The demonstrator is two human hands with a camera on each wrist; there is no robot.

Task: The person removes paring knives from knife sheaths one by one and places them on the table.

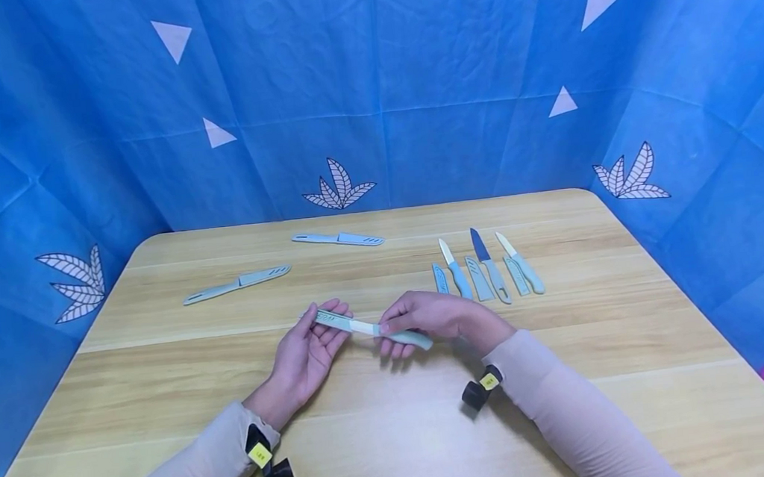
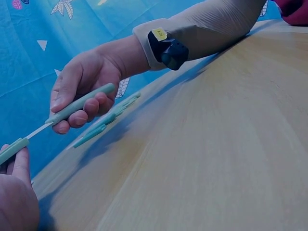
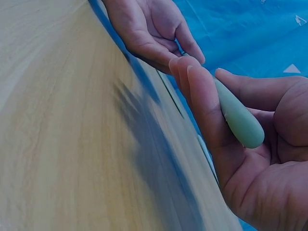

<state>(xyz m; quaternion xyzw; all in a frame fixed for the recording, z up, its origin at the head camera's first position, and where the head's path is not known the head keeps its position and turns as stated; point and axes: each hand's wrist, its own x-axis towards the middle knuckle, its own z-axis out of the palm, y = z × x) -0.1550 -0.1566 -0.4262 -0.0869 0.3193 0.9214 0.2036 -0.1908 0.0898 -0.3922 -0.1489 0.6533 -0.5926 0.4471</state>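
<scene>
A green-handled paring knife (image 1: 411, 338) is held above the table, its pale blade (image 1: 363, 327) partly inside a green sheath (image 1: 331, 319). My right hand (image 1: 422, 316) grips the handle between thumb and fingers, as the right wrist view also shows with the green handle (image 3: 239, 120). On the other side, my left hand (image 1: 305, 355), palm up, pinches the sheath between thumb and fingers. A short stretch of blade shows between the two hands in the left wrist view. The blade's tip is hidden in the sheath.
Three bare knives, one dark-bladed (image 1: 489, 264), lie at the right beside three loose sheaths, including a wide sheath (image 1: 479, 278). At the left lie a sheathed knife (image 1: 237, 284) and a blue sheathed knife (image 1: 338, 239). Behind the wooden table (image 1: 397, 432) hangs a blue curtain (image 1: 449, 61).
</scene>
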